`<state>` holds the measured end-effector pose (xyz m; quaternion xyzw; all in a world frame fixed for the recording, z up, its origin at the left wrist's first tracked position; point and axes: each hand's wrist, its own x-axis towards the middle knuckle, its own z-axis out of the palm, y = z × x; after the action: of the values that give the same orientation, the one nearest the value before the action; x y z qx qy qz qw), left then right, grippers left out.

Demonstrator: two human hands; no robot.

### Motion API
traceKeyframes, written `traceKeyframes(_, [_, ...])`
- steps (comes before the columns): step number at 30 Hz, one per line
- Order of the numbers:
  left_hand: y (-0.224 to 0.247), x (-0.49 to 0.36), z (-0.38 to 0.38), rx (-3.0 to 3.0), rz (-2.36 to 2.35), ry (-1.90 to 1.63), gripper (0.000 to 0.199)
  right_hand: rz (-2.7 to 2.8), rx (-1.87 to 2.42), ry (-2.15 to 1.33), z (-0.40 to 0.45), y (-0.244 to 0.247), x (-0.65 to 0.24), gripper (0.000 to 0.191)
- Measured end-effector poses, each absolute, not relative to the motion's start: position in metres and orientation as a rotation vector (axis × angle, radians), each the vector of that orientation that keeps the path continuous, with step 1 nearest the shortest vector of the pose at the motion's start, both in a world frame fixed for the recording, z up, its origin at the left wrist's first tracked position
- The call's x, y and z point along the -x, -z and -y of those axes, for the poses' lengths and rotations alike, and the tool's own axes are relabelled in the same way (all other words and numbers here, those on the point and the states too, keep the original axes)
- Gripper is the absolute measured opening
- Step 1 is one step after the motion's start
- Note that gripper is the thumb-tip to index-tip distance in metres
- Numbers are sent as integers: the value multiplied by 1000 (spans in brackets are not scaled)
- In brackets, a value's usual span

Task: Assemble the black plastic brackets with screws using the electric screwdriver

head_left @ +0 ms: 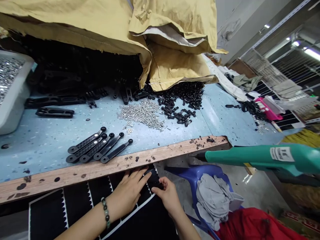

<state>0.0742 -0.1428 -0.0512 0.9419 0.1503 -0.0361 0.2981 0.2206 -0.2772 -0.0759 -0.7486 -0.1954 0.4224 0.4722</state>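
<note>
A sheet with black scalloped-edge strips on a white backing [47, 213] lies low in front of me, below the table edge. My left hand [130, 186], with a beaded bracelet [105, 211] at the wrist, rests on the sheet with its fingers stretched out. At the sheet's right end my right hand [166, 191] has thumb and forefinger pinched together on a black strip [153, 178]. The pinch partly hides the strip's edge. On the table just beyond, several black plastic arms [100, 146] with round ends lie side by side.
Small screws [147, 113], black links [182, 110] and yellow sacks [180, 63] cover the blue table [105, 121]. A bin of metal parts [15, 96] stands left. A green power screwdriver [250, 157] juts in from the right, above a blue stool [193, 173] holding grey cloth [213, 196].
</note>
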Motion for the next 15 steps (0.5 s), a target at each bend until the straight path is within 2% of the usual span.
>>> traceKeyframes(5, [48,-79,142,-2493,-316,138,84,516,1797,-1042,276,74,-229,34])
traceKeyframes(10, [46,-83,140,-2487,-351,227,82,569,1905,-917,280,70,-232,24])
traceKeyframes(15, [43,-84,135,-2355,-384,306,82,737,1915,-888,293,35,-233,13])
